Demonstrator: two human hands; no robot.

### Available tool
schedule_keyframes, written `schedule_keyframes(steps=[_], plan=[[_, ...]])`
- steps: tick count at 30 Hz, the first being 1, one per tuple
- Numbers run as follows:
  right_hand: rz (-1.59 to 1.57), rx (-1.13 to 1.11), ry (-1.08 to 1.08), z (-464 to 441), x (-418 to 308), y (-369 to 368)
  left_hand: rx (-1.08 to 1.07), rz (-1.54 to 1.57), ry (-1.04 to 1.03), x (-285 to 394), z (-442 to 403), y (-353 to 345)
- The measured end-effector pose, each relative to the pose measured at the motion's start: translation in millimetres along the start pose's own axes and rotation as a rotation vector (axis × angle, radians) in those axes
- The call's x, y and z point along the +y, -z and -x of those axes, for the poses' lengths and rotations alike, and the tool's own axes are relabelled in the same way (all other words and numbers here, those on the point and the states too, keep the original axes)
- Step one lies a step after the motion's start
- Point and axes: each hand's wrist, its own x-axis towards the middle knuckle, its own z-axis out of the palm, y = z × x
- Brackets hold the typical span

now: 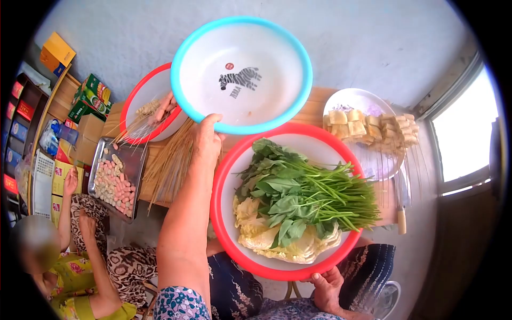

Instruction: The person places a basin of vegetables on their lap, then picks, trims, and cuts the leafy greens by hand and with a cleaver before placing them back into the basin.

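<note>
My left hand (206, 134) is closed on the near rim of a white basin with a light-blue edge (288, 69). A zebra picture shows on that basin's bottom, and it is tilted toward me. Over my lap, my right hand (328, 288) grips the near rim of a red-rimmed basin (220, 213), thumb on top. Long-stemmed leafy greens (314, 192) lie in this red basin, on top of pale cabbage leaves (282, 242). The far edge of the red basin reaches over the wooden table, close below the blue one.
Another red-rimmed basin (140, 96) holds skewered food. Bamboo sticks (173, 160) lie beside a metal tray (136, 184) of cut pieces. Tofu-like skewers (368, 128) rest on a white plate (336, 98) near a knife (402, 202). A seated person (80, 272) is at the left.
</note>
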Motion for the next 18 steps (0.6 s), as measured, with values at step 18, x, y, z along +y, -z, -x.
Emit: schedule_keyframes(steps=[18], plan=[[0.020, 0.015, 0.048, -6.6, -11.9, -0.1, -0.149, -0.056, 0.128, -24.5, -11.9, -19.1]])
